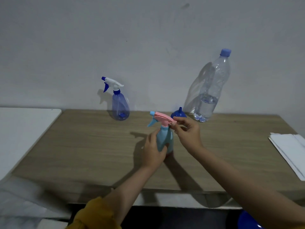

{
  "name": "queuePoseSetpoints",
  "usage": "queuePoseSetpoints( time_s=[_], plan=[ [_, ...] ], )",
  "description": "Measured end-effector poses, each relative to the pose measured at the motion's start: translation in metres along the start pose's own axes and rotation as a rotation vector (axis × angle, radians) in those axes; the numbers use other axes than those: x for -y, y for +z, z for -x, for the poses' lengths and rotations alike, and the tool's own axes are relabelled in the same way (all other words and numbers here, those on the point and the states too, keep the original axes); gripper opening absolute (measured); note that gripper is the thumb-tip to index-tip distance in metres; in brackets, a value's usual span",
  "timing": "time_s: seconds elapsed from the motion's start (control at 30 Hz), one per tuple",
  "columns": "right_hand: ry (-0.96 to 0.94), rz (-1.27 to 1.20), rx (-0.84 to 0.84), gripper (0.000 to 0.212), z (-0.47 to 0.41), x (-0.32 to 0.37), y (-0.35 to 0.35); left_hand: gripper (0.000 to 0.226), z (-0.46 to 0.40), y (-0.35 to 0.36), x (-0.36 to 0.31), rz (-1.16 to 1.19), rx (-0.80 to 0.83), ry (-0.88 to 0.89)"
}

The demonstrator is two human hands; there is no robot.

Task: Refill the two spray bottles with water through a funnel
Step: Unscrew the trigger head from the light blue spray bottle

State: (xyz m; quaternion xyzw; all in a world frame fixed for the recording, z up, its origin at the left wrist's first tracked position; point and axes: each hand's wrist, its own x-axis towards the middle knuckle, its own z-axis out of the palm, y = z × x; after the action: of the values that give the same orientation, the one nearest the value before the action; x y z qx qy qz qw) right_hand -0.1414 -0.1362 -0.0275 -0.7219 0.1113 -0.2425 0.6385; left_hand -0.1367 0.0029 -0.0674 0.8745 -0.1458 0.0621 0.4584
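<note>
Light-blue spray bottle, mid-table, gripped round its body by the left hand; right hand pinches the rear of its pink trigger head, apparently to unscrew it. Inverted funnel, capped water bottle and second spray bottle, seemingly unfilled, along the table far edge. No legible labels; refilling apparently not begun

Both forearms reach forward and inward. The left hand curls round the bottle body from the left, thumb in front. The right hand is higher, wrist raised, its fingertips pinching the rear of the sprayer.
</note>
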Motion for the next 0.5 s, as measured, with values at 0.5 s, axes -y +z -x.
queuePoseSetpoints(
  time_s=[0.5],
  plan=[
    [-0.026, 0.222, -0.142, 0.038, 0.008, -0.020, 0.038, 0.081, 0.001, 0.018, 0.001, 0.031, -0.020, -0.134]
  ],
)
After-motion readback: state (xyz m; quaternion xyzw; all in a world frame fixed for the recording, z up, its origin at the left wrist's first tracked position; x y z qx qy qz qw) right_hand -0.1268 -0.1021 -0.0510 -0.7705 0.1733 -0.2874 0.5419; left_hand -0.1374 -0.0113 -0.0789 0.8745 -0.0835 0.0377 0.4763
